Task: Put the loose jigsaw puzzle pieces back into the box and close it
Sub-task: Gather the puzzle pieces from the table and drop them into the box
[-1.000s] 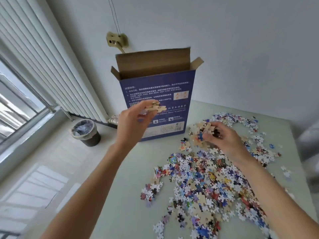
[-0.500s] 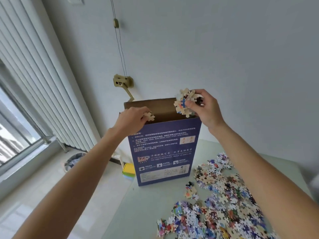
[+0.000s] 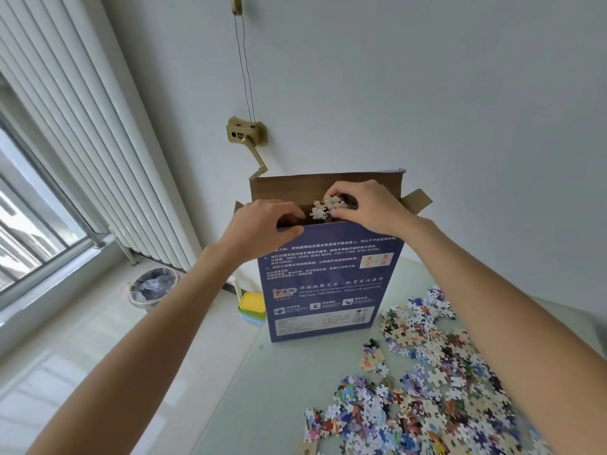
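The blue puzzle box point(image 3: 328, 274) stands upright on the pale green table point(image 3: 279, 372) with its brown top flaps open. My right hand point(image 3: 371, 208) is over the opening and pinches a clump of puzzle pieces point(image 3: 323, 208) just above the front rim. At the rim's left end is my left hand point(image 3: 262, 224), fingers curled over the edge into the opening and thumb on the outside of the front wall. No piece shows in it. Several loose pieces point(image 3: 427, 389) lie spread over the table to the right of the box.
The table's left edge runs just left of the box. Below it on the floor are stacked yellow and green containers point(image 3: 252, 307) and a lined waste bin point(image 3: 152, 289). A white radiator point(image 3: 98, 159) and a window fill the left. A brass crank point(image 3: 246, 133) is fixed to the wall behind the box.
Both hands rose from the table to the box top. My right hand brought its clump down to the opening. The small piece seen earlier in my left hand is no longer visible.
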### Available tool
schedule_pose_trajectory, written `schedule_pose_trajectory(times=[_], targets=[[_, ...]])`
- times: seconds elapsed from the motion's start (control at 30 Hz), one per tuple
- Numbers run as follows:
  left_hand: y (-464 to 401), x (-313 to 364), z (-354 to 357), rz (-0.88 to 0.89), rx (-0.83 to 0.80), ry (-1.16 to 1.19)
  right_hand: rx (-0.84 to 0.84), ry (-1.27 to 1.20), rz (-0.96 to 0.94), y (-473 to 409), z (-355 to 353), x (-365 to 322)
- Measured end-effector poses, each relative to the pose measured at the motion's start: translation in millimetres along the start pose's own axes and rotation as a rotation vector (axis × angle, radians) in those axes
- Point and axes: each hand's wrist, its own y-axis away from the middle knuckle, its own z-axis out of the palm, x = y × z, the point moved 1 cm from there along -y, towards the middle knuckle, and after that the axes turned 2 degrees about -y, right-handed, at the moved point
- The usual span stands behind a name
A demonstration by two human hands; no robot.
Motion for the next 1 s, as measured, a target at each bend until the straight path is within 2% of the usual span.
schedule_pose_trajectory(times=[0.1,0.3,0.6,0.77,0.93,1.0], targets=[[3.6,2.1,3.0,0.014,0.069,0.025,-0.005,0.024,0.007,-6.6,7.8,-6.4],[8.0,6.7,5.9,0.020,0.125,0.042,0.088,-0.024,0.021,-7.4,12.8,-16.0],[17.8,19.5,10.6,0.065,0.282,-0.126,0.301,0.052,0.021,10.8,22.0,-17.4],[21.7,22.6,17.0,0.061,0.294,-0.139,0.389,0.085,0.062,19.9,24.1,-11.7],[47.5,39.3,19.5,0.124,0.480,-0.125,0.500,0.016,-0.040,76.6,28.3,-29.0],[69.5,53.3,29.9,0.173,0.527,-0.062,0.481,0.028,-0.053,117.2,44.6,-31.9]])
